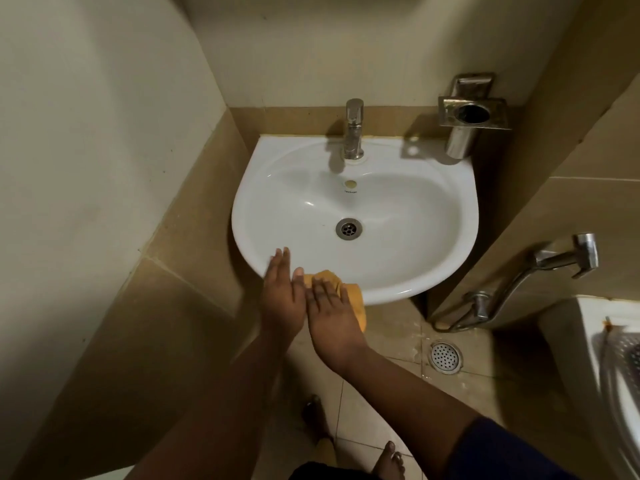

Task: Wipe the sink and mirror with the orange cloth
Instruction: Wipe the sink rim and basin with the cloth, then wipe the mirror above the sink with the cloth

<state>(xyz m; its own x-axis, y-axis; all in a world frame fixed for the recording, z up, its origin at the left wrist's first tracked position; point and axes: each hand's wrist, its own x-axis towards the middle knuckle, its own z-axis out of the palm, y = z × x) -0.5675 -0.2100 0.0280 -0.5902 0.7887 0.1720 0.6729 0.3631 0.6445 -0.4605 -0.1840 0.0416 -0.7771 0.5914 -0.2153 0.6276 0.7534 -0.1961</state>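
Observation:
A white wall-hung sink (pixel 408 188) with a chrome tap (pixel 354 129) and a metal drain fills the middle of the view. The orange cloth (pixel 356 301) is draped over the sink's near rim and hangs down below it. My right hand (pixel 330 308) lies flat on the cloth with straight fingers, pressing it against the rim. My left hand (pixel 281 294) lies right beside it, fingers straight, with the fingertips touching the rim's near left part. No mirror is in view.
A steel holder (pixel 467 123) is fixed to the wall at the sink's back right. A hand sprayer with its hose (pixel 540 268) hangs on the right wall. A white toilet (pixel 602 358) stands at the right. A floor drain (pixel 446 357) lies below.

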